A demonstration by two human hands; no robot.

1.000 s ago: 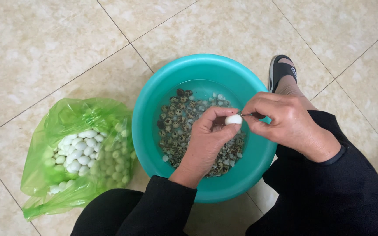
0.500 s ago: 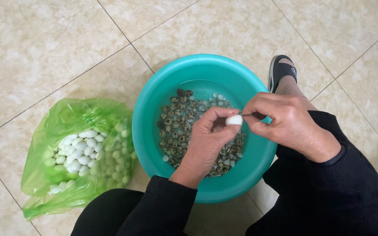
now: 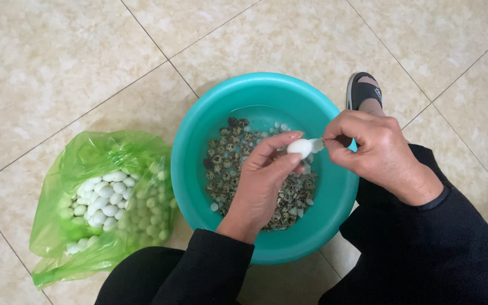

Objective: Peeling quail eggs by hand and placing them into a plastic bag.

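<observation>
Left hand (image 3: 264, 183) pinching small white peeled egg (image 3: 299, 147), right hand (image 3: 374, 151) pinching its shell flake, over round teal plastic basin (image 3: 199, 135) of speckled eggs (image 3: 227, 155), green plastic bag (image 3: 86, 164) left

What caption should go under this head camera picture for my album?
Left hand holds a small white peeled egg while right hand picks shell off it above a round teal plastic basin of speckled eggs.

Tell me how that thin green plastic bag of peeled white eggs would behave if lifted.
The thin green plastic bag looks floppy and would likely sag. The smooth peeled white eggs inside would probably roll together, and seem soft enough to bruise.
</observation>
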